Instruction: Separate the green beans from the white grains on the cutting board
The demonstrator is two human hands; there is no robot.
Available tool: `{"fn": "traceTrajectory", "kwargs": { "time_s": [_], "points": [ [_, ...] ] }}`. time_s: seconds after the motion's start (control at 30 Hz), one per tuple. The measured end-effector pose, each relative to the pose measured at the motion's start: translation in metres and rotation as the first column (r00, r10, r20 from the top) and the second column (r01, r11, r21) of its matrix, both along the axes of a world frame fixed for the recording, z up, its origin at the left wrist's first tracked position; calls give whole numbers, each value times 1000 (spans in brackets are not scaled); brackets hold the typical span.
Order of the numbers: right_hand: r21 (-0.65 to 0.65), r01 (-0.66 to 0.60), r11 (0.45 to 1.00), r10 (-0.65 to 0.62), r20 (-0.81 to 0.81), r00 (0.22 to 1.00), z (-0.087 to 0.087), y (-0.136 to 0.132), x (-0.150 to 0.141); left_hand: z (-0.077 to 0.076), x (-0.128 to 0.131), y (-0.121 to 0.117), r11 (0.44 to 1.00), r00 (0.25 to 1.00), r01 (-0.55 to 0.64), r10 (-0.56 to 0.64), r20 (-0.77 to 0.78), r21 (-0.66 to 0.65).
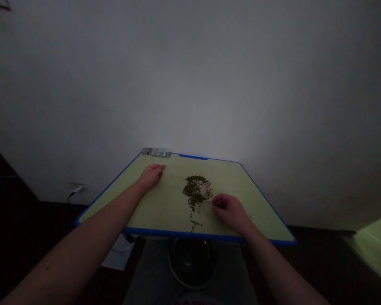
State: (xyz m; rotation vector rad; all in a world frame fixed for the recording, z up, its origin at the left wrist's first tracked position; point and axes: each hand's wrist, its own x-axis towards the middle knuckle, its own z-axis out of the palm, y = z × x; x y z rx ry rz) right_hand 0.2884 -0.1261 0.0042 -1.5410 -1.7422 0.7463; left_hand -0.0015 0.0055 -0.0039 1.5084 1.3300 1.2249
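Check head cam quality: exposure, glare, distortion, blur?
Head view: glare washes the wall above the green board; surroundings fall nearly black; wide-angle distortion splays the board's blue rim; the green grains look soft; a pixelated patch sits at the far edge.

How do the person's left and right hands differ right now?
The left hand lies fairly flat near the far end of the cutting board, while the right hand is curled up nearer the close edge. The right hand sits right beside the pile of small beans, while the left hand is further from them. Both hands are bare and rest on the board.
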Motion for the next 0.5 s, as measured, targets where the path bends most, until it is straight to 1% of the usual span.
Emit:
{"fn": "traceTrajectory", "kwargs": {
  "time_s": [0.17,0.33,0.43,0.5],
  "points": [
    [26,23,999,-24,23,999,-2,0,-1,1,0,-1,1000,1000,0,0,4,3],
    [-1,21,1000,-21,-40,999,-1,-2,3,0,0,0,1000,1000,6,-6,-6,4],
    [24,61,998,-61,0,998,2,1,6,3,0,-3,1000,1000,2,-2,-24,0],
    [37,60,998,-61,35,998,2,3,8,5,1,-5,1000,999,-10,10,-39,-3]
  ]
}}
